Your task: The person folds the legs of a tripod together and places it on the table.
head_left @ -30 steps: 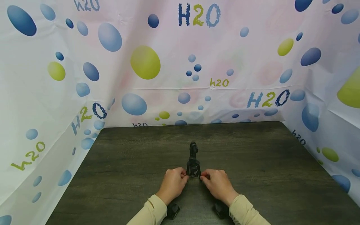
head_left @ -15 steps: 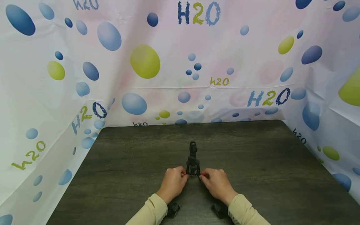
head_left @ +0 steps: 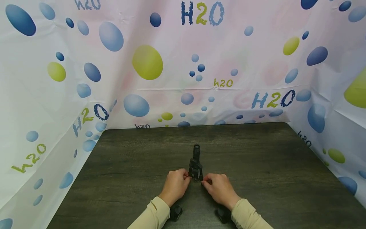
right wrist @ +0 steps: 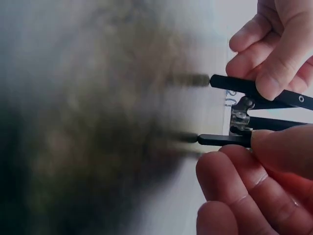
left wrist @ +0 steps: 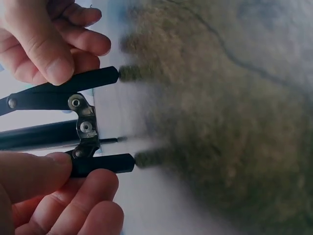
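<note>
A small black tripod (head_left: pixel 196 160) stands upright near the middle of the dark table, its leg tips at the tabletop. On its left side, my left hand (head_left: pixel 174 184) pinches one leg between thumb and fingers. My right hand (head_left: pixel 220 188) likewise pinches a leg on the right. The left wrist view has my left hand (left wrist: pixel 49 196) at the bottom and my right hand (left wrist: pixel 41 44) at the top, with a metal brace (left wrist: pixel 86 126) between the spread legs. From the right wrist, the right thumb (right wrist: pixel 281 147) presses on a black leg (right wrist: pixel 222 140).
The wood-grain table (head_left: pixel 137 152) spreads out around the hands. A white sheet (head_left: pixel 171 73) with bubbles and H2O lettering rises behind it and along both sides. Black wrist cameras (head_left: pixel 175 213) sit beneath the wrists.
The tripod's top has turned slightly, and its legs look a little closer together. My right hand has shifted slightly left and down; the left hand has barely moved.
</note>
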Tool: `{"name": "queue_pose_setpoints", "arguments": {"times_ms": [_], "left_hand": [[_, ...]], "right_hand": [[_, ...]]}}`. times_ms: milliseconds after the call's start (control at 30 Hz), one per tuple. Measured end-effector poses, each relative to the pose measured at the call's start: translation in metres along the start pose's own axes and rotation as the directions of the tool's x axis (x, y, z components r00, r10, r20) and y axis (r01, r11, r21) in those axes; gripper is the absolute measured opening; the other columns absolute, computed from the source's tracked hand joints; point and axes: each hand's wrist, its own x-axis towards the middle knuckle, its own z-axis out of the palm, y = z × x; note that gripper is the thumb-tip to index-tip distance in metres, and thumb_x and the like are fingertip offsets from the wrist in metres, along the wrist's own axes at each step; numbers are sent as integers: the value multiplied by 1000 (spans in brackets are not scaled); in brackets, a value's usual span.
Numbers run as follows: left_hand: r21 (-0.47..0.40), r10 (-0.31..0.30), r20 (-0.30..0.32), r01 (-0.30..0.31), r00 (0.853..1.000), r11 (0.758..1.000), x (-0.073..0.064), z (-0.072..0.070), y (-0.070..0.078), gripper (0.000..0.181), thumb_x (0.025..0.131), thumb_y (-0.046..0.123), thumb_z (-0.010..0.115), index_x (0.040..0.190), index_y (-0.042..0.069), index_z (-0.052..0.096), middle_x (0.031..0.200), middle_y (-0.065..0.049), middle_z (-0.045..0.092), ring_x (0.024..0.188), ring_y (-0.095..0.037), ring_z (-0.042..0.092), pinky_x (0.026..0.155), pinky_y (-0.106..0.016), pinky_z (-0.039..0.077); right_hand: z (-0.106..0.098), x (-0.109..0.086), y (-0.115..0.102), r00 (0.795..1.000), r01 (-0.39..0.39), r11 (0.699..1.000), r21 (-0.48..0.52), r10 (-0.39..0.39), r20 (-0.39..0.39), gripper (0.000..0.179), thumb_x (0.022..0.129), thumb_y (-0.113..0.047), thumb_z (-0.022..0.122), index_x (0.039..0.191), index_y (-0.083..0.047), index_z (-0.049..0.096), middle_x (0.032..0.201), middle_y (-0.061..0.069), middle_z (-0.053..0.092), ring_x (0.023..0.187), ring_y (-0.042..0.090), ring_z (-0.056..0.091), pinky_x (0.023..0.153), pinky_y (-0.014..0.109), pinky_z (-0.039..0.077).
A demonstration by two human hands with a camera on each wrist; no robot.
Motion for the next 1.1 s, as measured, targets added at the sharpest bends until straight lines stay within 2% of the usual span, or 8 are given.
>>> {"name": "queue_pose_setpoints", "arguments": {"times_ms": [300, 500, 633, 900, 1100], "left_hand": [[0, -16, -23, 16, 1000, 1000, 4, 3, -5, 4, 88, 6, 76, 88, 5, 72, 76, -2, 70, 63, -11, 64, 55, -26, 51], [9, -10, -51, 10, 999, 1000, 7, 5, -7, 3, 88, 6, 76, 89, 5, 72, 77, -2, 70, 65, -13, 66, 57, -29, 53], [-2, -23, -45, 23, 999, 1000, 8, 6, -8, 4, 88, 6, 76, 90, 5, 72, 79, -2, 71, 69, -15, 67, 59, -31, 54], [-26, 0, -50, -1, 999, 1000, 11, 8, -10, 4, 90, 6, 74, 87, 6, 71, 73, 1, 67, 63, -11, 62, 56, -28, 50], [-17, 12, -55, -13, 998, 1000, 13, 9, -10, 13, 90, 3, 72, 80, 9, 66, 67, 3, 61, 58, -9, 56, 52, -27, 45]], "right_hand": [[6, 1, 0, 999, 28, 999, 30, -29, 14, 12, 89, -12, 75, 79, -15, 71, 72, -9, 66, 57, 0, 53, 53, 24, 45], [8, 1, -3, 996, 21, 996, 82, -28, 81, 9, 92, -14, 74, 83, -13, 74, 75, -7, 68, 61, 3, 57, 55, 26, 47], [9, 2, -5, 994, 11, 994, 110, -23, 108, 8, 92, -16, 73, 85, -14, 75, 77, -6, 69, 63, 4, 58, 56, 26, 47], [15, 4, -7, 993, 17, 991, 133, -32, 115, 10, 93, -17, 73, 83, -15, 75, 75, -10, 68, 61, 1, 56, 55, 25, 46], [17, 5, -10, 992, 5, 990, 138, -22, 125, 10, 93, -18, 73, 84, -15, 76, 76, -10, 69, 63, 2, 58, 56, 25, 47]]}}
